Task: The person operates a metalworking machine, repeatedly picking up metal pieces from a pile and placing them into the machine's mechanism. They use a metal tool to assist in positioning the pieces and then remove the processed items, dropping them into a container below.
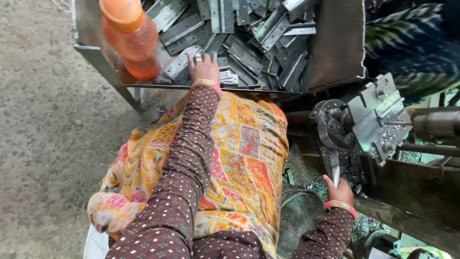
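Note:
My left hand [203, 68] reaches into a metal tray [335, 52] heaped with several grey metal hinge plates [249, 43]; its fingers rest on the plates at the tray's near edge, and whether it grips one I cannot tell. My right hand [339, 191] is closed around the metal lever handle [335, 173] of a machine. Above the lever sits a steel jig block [378, 115] with a hinge plate clamped in it, facing a horizontal spindle [436, 123]. Both sleeves are dark brown with dots, and bangles sit on both wrists.
An orange plastic bottle [132, 38] stands at the tray's left corner. A patterned orange and yellow cloth [239, 153] covers my lap. Metal shavings [306, 177] lie around the machine base. Grey concrete floor [43, 134] is on the left. Another person's patterned clothing [412, 43] shows top right.

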